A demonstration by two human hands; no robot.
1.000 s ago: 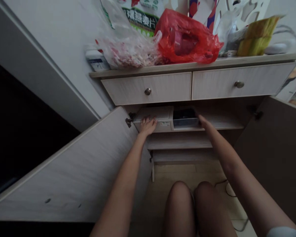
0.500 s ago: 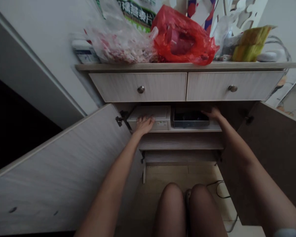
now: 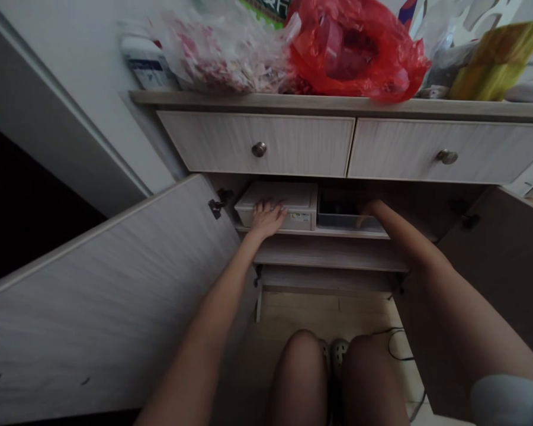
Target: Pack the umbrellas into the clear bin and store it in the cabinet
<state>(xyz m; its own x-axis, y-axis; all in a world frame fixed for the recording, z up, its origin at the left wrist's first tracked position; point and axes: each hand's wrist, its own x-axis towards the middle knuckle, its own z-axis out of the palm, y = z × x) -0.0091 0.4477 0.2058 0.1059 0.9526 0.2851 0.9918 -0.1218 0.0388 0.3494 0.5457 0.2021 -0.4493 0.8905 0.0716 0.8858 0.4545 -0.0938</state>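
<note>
My left hand rests with its fingers apart on the front of a white plastic storage box, which stands on a low cabinet shelf. To the right of the box sits a dark-lined grey bin, mostly in shadow. My right hand lies at the bin's front right corner, its fingers dipping over the edge. Shadow hides how those fingers are placed and what the bin contains.
Open cabinet doors swing out at both sides, below a pair of drawers with round metal knobs. Above, plastic bags, including a red one, crowd the countertop. A cable lies on the tiled floor near my knees.
My view has shifted and levelled, moving the cabinet within the frame. My right hand has come slightly left and lower at the bin's edge. My left hand remains on the white box.
</note>
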